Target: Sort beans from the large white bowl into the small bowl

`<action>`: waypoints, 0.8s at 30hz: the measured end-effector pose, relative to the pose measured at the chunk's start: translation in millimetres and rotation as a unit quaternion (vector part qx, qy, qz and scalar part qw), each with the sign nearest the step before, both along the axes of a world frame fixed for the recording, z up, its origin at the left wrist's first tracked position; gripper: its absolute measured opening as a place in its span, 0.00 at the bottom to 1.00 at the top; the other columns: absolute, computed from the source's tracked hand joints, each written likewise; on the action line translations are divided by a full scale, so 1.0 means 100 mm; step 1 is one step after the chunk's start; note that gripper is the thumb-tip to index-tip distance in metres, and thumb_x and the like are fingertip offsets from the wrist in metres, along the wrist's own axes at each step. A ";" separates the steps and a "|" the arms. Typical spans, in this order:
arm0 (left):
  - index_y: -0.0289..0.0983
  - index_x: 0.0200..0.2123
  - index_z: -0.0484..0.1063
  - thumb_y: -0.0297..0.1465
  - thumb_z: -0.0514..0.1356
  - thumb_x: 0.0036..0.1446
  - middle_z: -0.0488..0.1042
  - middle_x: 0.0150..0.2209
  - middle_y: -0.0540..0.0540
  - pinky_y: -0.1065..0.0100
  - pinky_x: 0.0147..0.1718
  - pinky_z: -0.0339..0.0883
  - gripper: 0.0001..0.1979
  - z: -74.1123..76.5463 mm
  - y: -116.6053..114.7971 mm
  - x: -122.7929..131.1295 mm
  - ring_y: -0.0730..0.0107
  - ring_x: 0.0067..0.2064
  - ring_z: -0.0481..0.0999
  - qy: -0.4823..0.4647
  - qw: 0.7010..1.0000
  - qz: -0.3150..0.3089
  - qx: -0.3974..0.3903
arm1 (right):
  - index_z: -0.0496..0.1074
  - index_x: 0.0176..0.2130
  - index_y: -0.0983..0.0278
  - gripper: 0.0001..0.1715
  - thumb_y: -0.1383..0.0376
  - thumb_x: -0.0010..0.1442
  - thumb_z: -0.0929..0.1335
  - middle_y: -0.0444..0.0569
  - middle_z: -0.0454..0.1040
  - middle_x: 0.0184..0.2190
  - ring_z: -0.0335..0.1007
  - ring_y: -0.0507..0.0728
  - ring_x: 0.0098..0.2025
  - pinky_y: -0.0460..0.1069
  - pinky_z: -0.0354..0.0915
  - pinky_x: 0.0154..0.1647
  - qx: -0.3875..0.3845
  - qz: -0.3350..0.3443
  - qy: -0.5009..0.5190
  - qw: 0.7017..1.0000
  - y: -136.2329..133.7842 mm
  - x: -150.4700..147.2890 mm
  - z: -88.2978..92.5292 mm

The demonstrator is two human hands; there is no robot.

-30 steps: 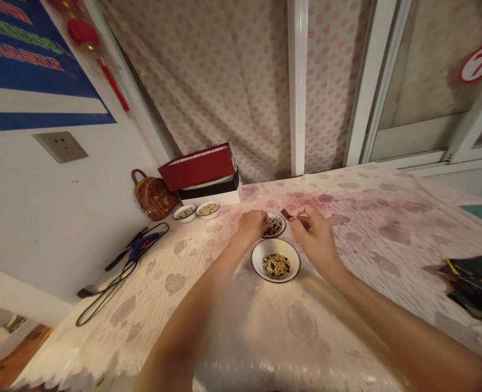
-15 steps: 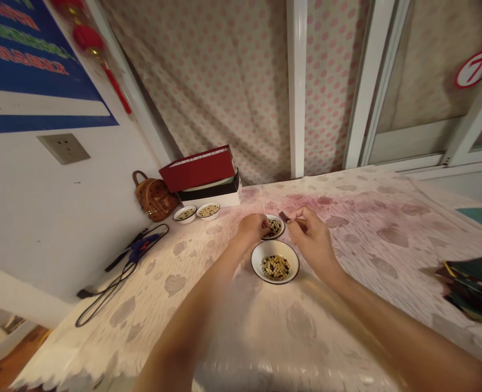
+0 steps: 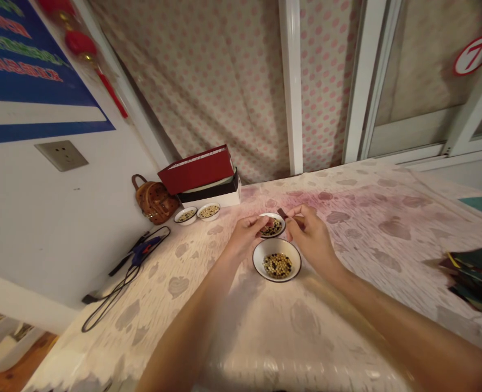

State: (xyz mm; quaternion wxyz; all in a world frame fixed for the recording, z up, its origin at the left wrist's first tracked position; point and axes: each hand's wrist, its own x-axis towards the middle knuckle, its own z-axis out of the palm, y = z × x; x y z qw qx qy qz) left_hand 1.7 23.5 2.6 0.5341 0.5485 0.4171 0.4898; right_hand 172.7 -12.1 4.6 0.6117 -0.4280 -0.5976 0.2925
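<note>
My left hand (image 3: 245,233) is over the left rim of a small white bowl (image 3: 280,233) that contains yellow and black beans or beads. Its thumb and fingers come together; whatever is between them is too small to make out. At the bowl's right side, my right hand (image 3: 311,234) is closed on a small flat brown strip (image 3: 281,213), whose end sticks out past the fingertips towards the bowl. Nearer to me sits a larger white bowl (image 3: 258,262) with a dark rim, holding a similar yellow and black mix between my forearms.
Two more small bowls, a left one (image 3: 183,220) and a right one (image 3: 206,216), stand before a red box (image 3: 198,171) and a brown mini backpack (image 3: 155,201). A blue glue gun (image 3: 145,249) with its cord lies left. Dark green fabric (image 3: 475,272) lies right.
My left hand has lifted slightly from the small bowl's contents, its thumb and fingers now reaching over the rim. My right hand stays beside the bowl with the brown strip. The view has shifted slightly.
</note>
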 end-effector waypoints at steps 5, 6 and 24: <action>0.34 0.34 0.83 0.45 0.77 0.44 0.80 0.34 0.44 0.68 0.40 0.66 0.21 0.01 -0.21 0.07 0.71 0.36 0.75 -0.157 0.985 -0.032 -0.064 | 0.63 0.39 0.58 0.03 0.62 0.63 0.65 0.39 0.74 0.21 0.70 0.53 0.24 0.48 0.61 0.28 -0.017 0.066 -0.002 0.998 -0.04 -0.06 -0.04; 0.34 0.33 0.83 0.44 0.77 0.44 0.79 0.33 0.45 0.68 0.39 0.65 0.20 0.02 -0.23 0.08 0.72 0.35 0.74 -0.167 0.983 -0.035 -0.063 | 0.63 0.39 0.58 0.04 0.62 0.64 0.65 0.39 0.75 0.21 0.70 0.53 0.23 0.48 0.60 0.27 -0.023 0.073 -0.005 0.997 -0.05 -0.06 -0.05; 0.34 0.31 0.83 0.44 0.76 0.46 0.79 0.31 0.46 0.66 0.39 0.64 0.19 -0.01 -0.24 0.13 0.72 0.34 0.72 -0.162 0.986 -0.043 -0.012 | 0.63 0.39 0.58 0.04 0.61 0.64 0.64 0.39 0.77 0.22 0.70 0.53 0.22 0.47 0.56 0.24 -0.023 0.045 -0.078 0.996 -0.06 -0.07 -0.06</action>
